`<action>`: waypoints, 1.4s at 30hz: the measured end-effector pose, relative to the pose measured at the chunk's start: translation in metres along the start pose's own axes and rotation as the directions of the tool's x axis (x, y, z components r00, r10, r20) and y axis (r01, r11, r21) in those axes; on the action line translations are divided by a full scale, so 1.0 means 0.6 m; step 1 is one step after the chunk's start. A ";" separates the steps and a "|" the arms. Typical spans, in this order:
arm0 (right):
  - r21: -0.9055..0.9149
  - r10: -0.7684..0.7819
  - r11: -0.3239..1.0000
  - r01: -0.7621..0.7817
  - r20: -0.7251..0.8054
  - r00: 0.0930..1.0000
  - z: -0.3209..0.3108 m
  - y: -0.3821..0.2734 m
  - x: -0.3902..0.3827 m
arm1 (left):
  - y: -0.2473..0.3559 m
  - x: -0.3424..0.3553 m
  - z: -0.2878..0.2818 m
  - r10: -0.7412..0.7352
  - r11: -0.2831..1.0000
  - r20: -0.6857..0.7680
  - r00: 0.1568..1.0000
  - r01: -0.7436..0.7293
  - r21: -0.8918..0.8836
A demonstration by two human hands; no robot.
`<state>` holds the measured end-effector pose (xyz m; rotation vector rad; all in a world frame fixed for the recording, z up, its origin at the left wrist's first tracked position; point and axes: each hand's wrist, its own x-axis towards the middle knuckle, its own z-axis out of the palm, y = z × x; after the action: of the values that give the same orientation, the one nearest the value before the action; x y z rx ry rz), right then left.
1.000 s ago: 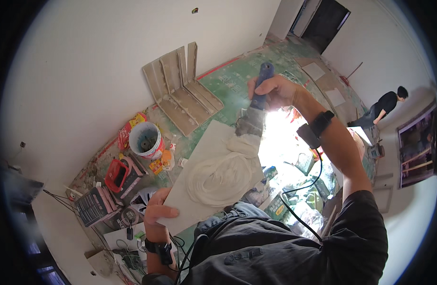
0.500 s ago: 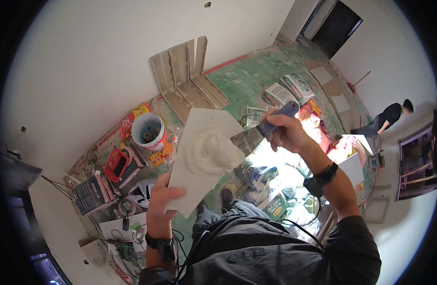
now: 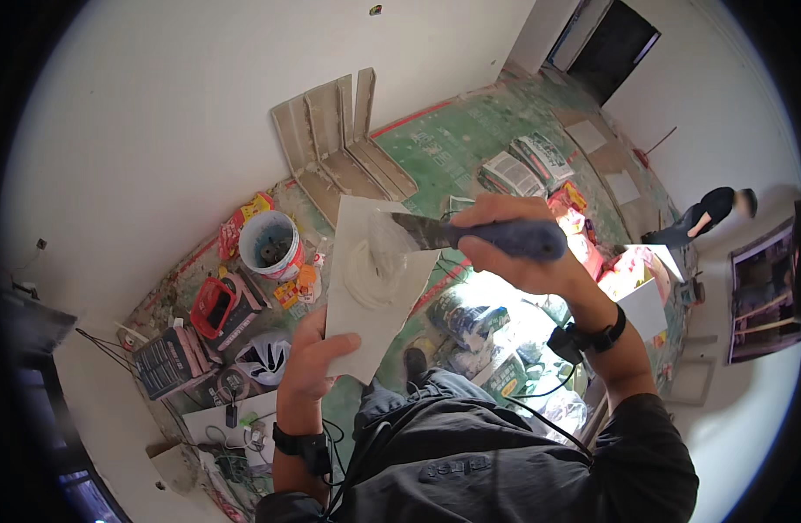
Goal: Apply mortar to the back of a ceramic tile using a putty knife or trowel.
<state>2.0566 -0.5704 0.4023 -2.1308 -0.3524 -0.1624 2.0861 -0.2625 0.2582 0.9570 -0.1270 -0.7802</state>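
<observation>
My left hand (image 3: pixel 311 353) grips the lower edge of an off-white board (image 3: pixel 348 336), thumb on top. A mound of creamy white paste (image 3: pixel 365 272) is smeared over the board's middle. In my right hand (image 3: pixel 515 248) is a putty knife (image 3: pixel 515 237) with a blue handle, its fingers wrapped round it. The metal blade points left and its tip meets the paste near the board's upper part, where some paste covers it. The underside of the board and the fingers of my left hand beneath it are hidden.
A bucket (image 3: pixel 272 245) stands left of the board, near a red basket (image 3: pixel 212 307) and boxes (image 3: pixel 167 359). Brown panels (image 3: pixel 331 131) lean on the wall. Bags (image 3: pixel 513 172) lie on the green floor (image 3: pixel 444 131). A person (image 3: pixel 705 213) in dark clothes bends at the far right.
The putty knife has swung left and over the board, its blade now in the paste. My right hand turned palm-down. The mound looks flatter, and the board has turned slightly.
</observation>
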 end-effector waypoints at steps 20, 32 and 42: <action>0.120 0.088 0.988 -0.098 0.086 0.992 0.065 0.020 0.015 | -0.009 0.002 -0.010 -0.030 0.997 -0.011 0.999 0.031 0.067; 0.193 0.126 0.972 -0.134 0.053 0.991 0.093 0.010 0.032 | -0.003 0.013 -0.053 -0.110 0.993 0.016 0.994 0.110 0.048; 0.255 0.181 0.952 -0.170 -0.020 0.983 0.061 0.106 0.040 | 0.024 0.070 -0.049 -0.128 0.990 -0.047 0.991 0.131 0.059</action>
<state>2.0984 -0.5688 0.3375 -1.8912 -0.1474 -0.0565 2.1367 -0.2646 0.2422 1.0485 -0.0519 -0.8785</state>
